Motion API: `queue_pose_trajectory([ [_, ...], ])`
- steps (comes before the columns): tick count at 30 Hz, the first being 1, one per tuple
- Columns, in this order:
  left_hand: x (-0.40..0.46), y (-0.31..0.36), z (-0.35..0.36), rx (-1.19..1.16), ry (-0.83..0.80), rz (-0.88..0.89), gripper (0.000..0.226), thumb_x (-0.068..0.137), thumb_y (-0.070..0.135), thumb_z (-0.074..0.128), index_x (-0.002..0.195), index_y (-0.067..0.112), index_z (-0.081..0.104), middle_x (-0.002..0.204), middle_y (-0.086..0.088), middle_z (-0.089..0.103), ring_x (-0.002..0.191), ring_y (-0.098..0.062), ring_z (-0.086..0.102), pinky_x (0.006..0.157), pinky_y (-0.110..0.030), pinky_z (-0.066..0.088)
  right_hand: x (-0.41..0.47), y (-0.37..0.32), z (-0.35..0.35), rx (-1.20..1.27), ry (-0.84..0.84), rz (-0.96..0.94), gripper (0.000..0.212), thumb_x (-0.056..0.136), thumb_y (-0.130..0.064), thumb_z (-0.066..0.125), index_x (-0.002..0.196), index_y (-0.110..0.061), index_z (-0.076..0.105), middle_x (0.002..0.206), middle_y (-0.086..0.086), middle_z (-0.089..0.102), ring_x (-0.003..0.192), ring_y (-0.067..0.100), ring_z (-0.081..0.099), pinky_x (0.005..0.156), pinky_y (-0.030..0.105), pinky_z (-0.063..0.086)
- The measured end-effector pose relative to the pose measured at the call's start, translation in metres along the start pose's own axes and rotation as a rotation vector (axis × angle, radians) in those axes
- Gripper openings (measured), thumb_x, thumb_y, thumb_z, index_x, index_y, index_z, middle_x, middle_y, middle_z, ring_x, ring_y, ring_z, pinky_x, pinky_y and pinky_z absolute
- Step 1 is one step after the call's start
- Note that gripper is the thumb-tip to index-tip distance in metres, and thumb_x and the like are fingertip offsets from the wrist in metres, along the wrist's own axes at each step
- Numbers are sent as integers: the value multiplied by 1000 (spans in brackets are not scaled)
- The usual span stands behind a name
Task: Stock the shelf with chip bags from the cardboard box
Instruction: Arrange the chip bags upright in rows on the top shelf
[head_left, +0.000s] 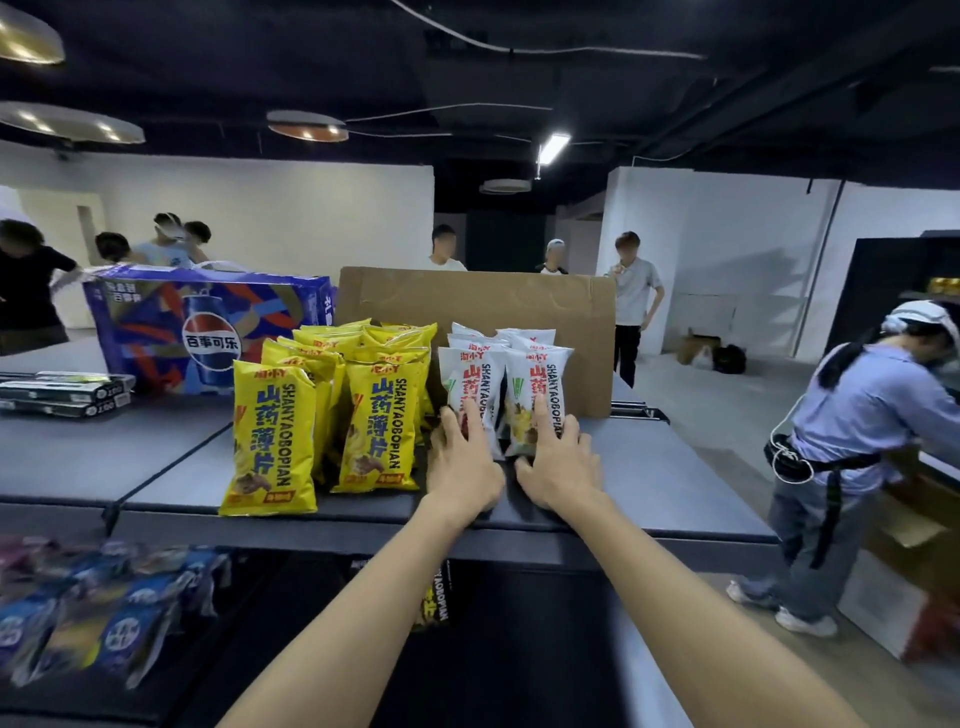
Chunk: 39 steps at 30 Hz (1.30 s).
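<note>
Dark-ceilinged stockroom, white walls, several people standing at the back; one person in a blue shirt (862, 410) bends over a counter at the right.

Shelf top (675, 478): grey, flat, at chest height to the wearer.

Yellow chip bags (322, 395): two rows standing upright on the shelf top, left of centre, front bags nearest the edge.

White chip bags (506, 358): two rows standing upright just right of the yellow ones, touching each other.

Cardboard piece (519, 306): brown, upright behind both groups of bags; whether it is a box wall or a loose flap cannot be told.

Left hand (462, 462): fingers fairly straight, laid against the lower front of the left front white bag.

Right hand (558, 465): fingers lightly bent against the lower front of the right front white bag; the two hands sit side by side, slightly apart.

Blue soda carton (208, 327): stands on the shelf top at the left rear.

Flat dark boxes (62, 395): stacked at the far left.

Lower shelf: blurred blue packets (104, 618).
</note>
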<state>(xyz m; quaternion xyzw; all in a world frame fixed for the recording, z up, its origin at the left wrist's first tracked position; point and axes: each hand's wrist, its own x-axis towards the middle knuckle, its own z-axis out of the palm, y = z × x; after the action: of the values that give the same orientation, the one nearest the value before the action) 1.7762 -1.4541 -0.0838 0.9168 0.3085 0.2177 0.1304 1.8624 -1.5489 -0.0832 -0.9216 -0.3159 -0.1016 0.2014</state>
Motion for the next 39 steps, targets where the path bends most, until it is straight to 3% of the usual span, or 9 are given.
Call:
queue_pose_trajectory([
  [4, -30, -9, -11, 11, 52, 75, 63, 88, 24, 53, 145, 15, 28, 145, -19, 24, 126, -39, 35, 103, -44, 35, -34, -10, -12, -28, 70, 24, 67, 90, -41, 53, 148, -27, 23, 144, 10, 37, 127, 33, 38, 99, 43, 38],
  [7, -51, -18, -23, -11, 42, 121, 49, 89, 23, 52, 136, 14, 41, 134, -15, 40, 120, -35, 41, 95, -41, 40, -57, -19, -18, -60, 89, 42, 63, 91, -40, 53, 146, -23, 29, 139, 10, 42, 123, 31, 43, 97, 42, 40],
  [17, -89, -40, -52, -54, 114, 211, 58, 89, 26, 54, 144, 19, 38, 126, -8, 55, 115, -26, 52, 84, -37, 49, -111, -43, -37, -66, 154, 50, 55, 91, -37, 52, 141, -19, 36, 136, 10, 48, 119, 30, 49, 94, 42, 44],
  [26, -108, -19, -61, -95, 200, 319, 24, 87, 24, 53, 109, 15, 50, 98, -3, 58, 92, -25, 58, 63, -33, 40, -133, -28, -58, -43, 184, 56, 40, 92, -34, 50, 128, -18, 44, 120, 7, 60, 107, 29, 58, 77, 36, 43],
  [30, -131, 12, -41, -107, 186, 538, 31, 87, 27, 53, 117, 22, 52, 102, 1, 59, 95, -21, 59, 69, -38, 51, -153, 2, -62, -46, 216, 117, 30, 92, -34, 51, 117, -18, 47, 109, 7, 65, 99, 31, 62, 71, 36, 40],
  [32, -147, 30, -21, -114, 202, 604, 26, 86, 28, 53, 112, 22, 52, 99, 4, 60, 93, -20, 59, 66, -37, 51, -167, 25, -58, -27, 231, 140, 23, 91, -33, 50, 108, -18, 48, 101, 7, 68, 95, 32, 63, 70, 36, 42],
  [35, -177, 52, 22, -146, 178, 624, 21, 84, 28, 53, 104, 23, 52, 93, 7, 58, 85, -17, 59, 60, -36, 51, -196, 75, -45, 8, 250, 158, 21, 89, -33, 51, 105, -20, 48, 94, 4, 69, 91, 32, 65, 68, 35, 42],
  [39, -225, 64, 97, -123, 14, 617, 18, 86, 26, 50, 103, 23, 50, 92, 6, 55, 81, -16, 58, 55, -31, 45, -243, 156, -11, 14, 166, 205, 25, 87, -36, 52, 108, -23, 48, 88, 1, 69, 88, 31, 65, 69, 37, 50],
])
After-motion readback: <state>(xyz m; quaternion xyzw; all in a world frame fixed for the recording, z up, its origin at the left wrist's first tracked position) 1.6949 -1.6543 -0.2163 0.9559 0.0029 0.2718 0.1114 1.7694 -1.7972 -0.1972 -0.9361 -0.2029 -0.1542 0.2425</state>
